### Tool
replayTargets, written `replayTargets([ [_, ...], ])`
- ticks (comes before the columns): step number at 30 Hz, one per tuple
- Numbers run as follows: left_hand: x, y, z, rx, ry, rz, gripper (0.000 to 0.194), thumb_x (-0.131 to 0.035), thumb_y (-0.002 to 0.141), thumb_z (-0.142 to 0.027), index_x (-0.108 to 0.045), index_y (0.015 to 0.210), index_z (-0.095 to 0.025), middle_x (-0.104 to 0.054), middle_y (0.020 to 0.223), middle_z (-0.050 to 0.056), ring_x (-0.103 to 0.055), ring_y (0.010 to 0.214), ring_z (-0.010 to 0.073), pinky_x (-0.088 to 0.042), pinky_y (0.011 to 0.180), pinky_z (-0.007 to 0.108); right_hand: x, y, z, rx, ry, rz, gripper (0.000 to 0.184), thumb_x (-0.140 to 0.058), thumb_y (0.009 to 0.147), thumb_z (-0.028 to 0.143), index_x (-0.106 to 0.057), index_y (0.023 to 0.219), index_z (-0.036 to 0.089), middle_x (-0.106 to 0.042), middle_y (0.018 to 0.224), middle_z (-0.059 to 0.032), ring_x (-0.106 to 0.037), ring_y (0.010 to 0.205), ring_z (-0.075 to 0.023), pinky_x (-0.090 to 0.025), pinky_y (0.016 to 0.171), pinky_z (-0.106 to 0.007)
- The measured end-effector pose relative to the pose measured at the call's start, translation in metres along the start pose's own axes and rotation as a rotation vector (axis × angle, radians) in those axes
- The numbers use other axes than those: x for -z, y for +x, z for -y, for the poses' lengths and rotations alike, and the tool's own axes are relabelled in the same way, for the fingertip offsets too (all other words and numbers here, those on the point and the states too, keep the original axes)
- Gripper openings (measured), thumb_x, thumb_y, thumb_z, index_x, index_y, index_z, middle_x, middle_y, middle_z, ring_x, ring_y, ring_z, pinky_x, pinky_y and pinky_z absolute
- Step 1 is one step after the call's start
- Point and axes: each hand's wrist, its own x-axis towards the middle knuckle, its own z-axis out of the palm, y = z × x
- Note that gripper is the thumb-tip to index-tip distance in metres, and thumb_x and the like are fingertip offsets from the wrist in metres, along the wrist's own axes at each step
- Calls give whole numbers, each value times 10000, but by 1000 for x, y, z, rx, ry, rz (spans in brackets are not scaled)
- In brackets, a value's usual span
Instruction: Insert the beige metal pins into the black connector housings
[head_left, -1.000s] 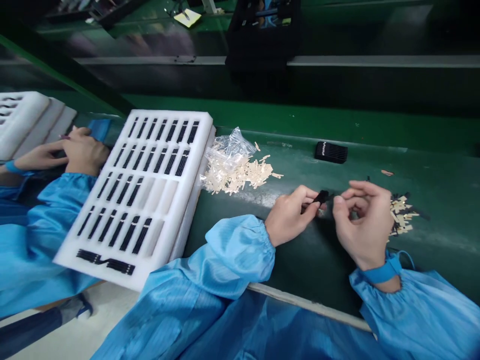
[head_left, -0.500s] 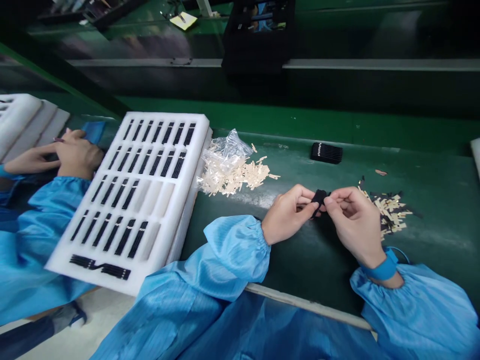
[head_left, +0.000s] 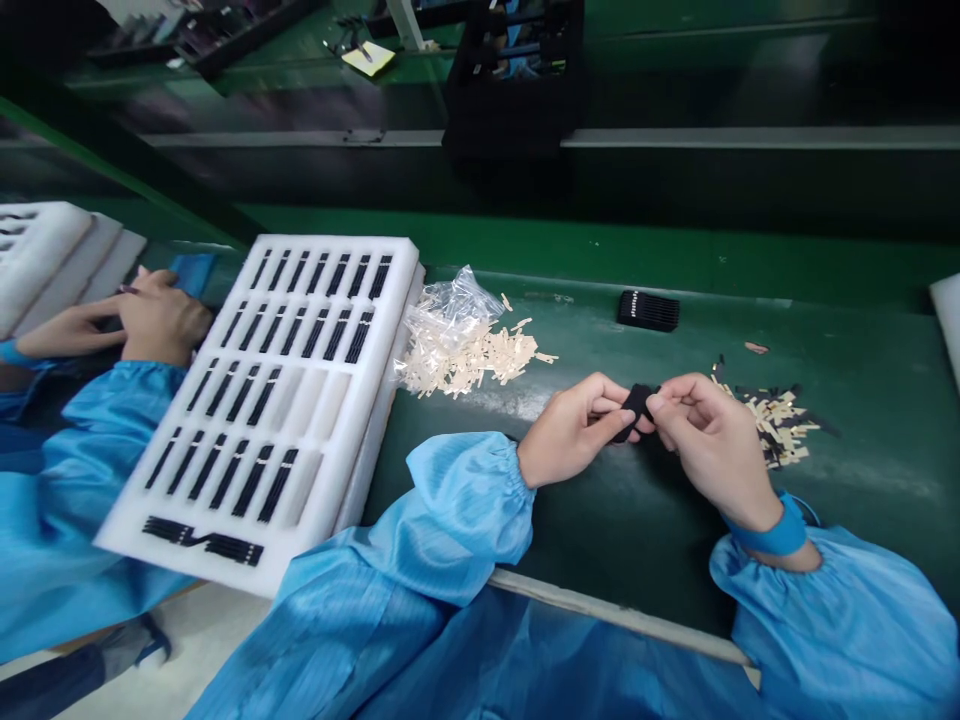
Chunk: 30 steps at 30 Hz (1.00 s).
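Note:
A small black block (head_left: 639, 400) is held over the green worktop between my two hands. My left hand (head_left: 574, 430) grips it from the left with thumb and fingers. At its right edge, my right hand (head_left: 716, 440) pinches with thumb and forefinger; those fingertips hide whether a smaller piece is between them. Just right of that hand lies a pile of cream and black strips (head_left: 784, 425). Beyond both hands rests a second black block (head_left: 649, 310) with fine ribs and a row of pale marks.
Left of my hands, cream strips (head_left: 499, 355) spill from a clear plastic bag (head_left: 457, 300). A white foam tray (head_left: 401, 275) on another holds black parts in slots. Past it are a co-worker's hands (head_left: 161, 315). A small reddish scrap (head_left: 757, 347) lies at the right.
The whole view has shifted slightly. The black block has tilted a little in my left hand's fingers, while my right hand stays pinched at its edge.

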Motion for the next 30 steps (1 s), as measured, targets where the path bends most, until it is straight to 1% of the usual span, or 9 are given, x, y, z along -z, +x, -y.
replayTargets([
  [5,4,-1,-14,141,-158,112,467,-761,869,-482,-519,1098,-155,-744,865,73,-711,718,146,-542,578,218,5,-2,0,-35,131,176,300,-702,952,486,-591,959,207,-630,622,21,-516,486,-108,-410,459,-221],
  [9,8,-1,-14,194,-291,217,474,-785,857,-442,-476,1098,-175,-744,858,63,-709,673,144,-499,485,172,5,-6,-5,-8,292,273,218,-654,1002,418,-566,992,219,-643,655,25,-533,504,-114,-395,486,-235],
  [13,9,-1,-10,217,-357,203,438,-796,852,-403,-511,1078,-161,-741,838,55,-707,654,131,-523,488,164,2,-9,-7,20,336,284,189,-622,1026,403,-559,1026,225,-644,701,22,-612,583,-142,-432,539,-258],
  [17,10,0,-10,255,-382,201,459,-815,836,-401,-501,1076,-169,-743,814,37,-733,669,140,-581,548,187,-3,-9,-2,24,265,225,257,-699,974,427,-555,998,216,-639,694,21,-621,596,-133,-461,538,-240],
  [20,12,0,-12,287,-395,230,477,-830,821,-417,-486,1054,-183,-744,800,28,-736,661,143,-583,536,182,-4,-9,1,-5,262,262,278,-696,971,447,-548,994,213,-644,686,13,-616,588,-137,-479,531,-244],
  [23,14,0,-14,303,-413,235,454,-822,832,-410,-506,1059,-176,-735,807,22,-721,638,120,-569,515,156,-1,-7,0,8,255,298,251,-673,986,431,-561,1027,211,-669,737,-6,-594,602,-131,-489,547,-250],
  [25,15,0,-15,300,-408,212,434,-816,839,-398,-529,1066,-165,-730,814,23,-708,620,103,-555,505,138,3,-6,-1,34,227,241,241,-674,982,427,-584,1030,209,-644,718,4,-569,591,-129,-477,541,-249],
  [28,16,-1,-16,299,-385,180,427,-821,834,-391,-545,1061,-157,-727,812,27,-700,606,99,-544,496,133,9,-4,-3,90,184,46,233,-688,964,431,-617,975,210,-573,677,27,-538,569,-125,-449,517,-247],
  [30,16,-1,-17,310,-369,181,429,-823,832,-393,-548,1061,-156,-728,811,28,-700,605,100,-543,495,136,12,-3,-3,121,158,-29,217,-697,957,415,-630,938,210,-579,717,20,-541,584,-122,-452,530,-250],
])
